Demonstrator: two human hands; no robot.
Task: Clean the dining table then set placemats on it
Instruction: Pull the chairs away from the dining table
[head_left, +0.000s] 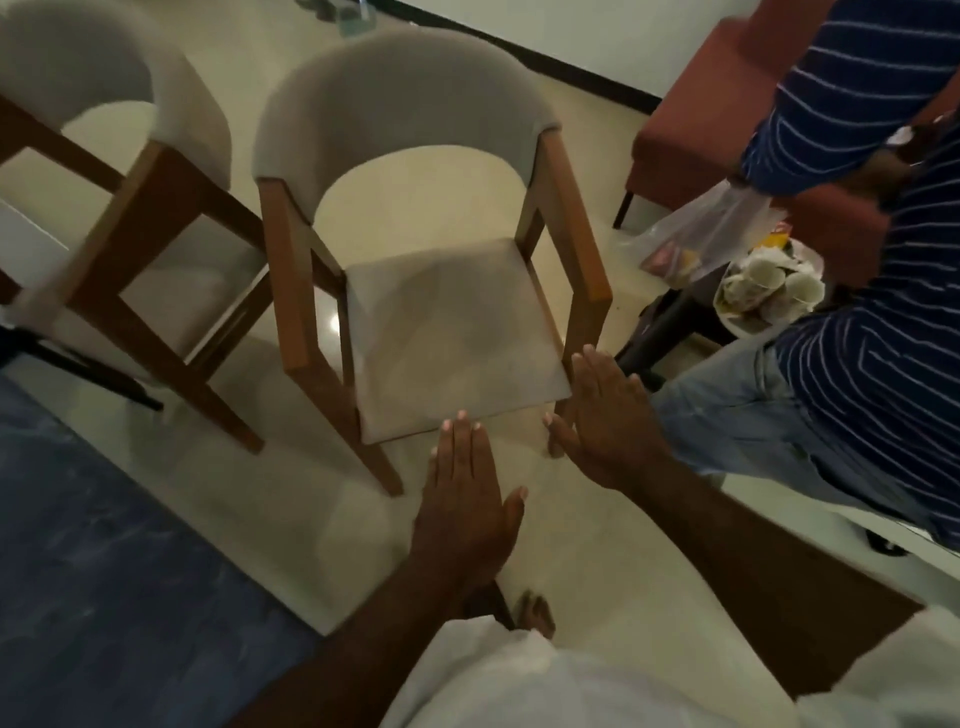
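Left hand (462, 499) and right hand (608, 421) flat, apart, empty, before chair (457, 343). Risk: crowding; a swing right could topple the stacked cups (769, 296).

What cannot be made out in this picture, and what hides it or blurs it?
The left chair: head view, cut off by the left edge and blurred.
The plastic bag: head view, contents too blurred to name.
The pile on the plate: head view, cups or paper, too blurred to tell.
The right hand: head view, touching the front chair or only near it, cannot tell.
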